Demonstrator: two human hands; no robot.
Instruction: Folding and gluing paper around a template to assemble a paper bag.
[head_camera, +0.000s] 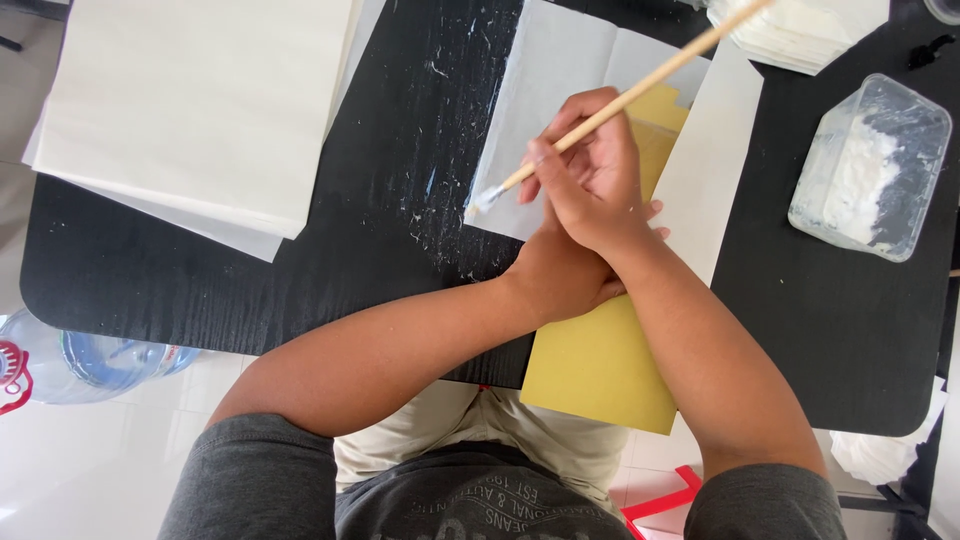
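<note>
I am working at a black bench (400, 150) with rounded corners, its dark top showing white smears and flecks near the middle. A stack of large white sheets (200, 100) is lying on its far left, hanging a little over the left edge. A translucent white sheet (555, 80) is lying at the far centre, and a yellow card (600, 370) is jutting over the near edge toward me. A clear plastic tub of white paste (870, 165) is sitting on the right. A pile of folded white paper (810, 30) is resting at the far right edge.
</note>
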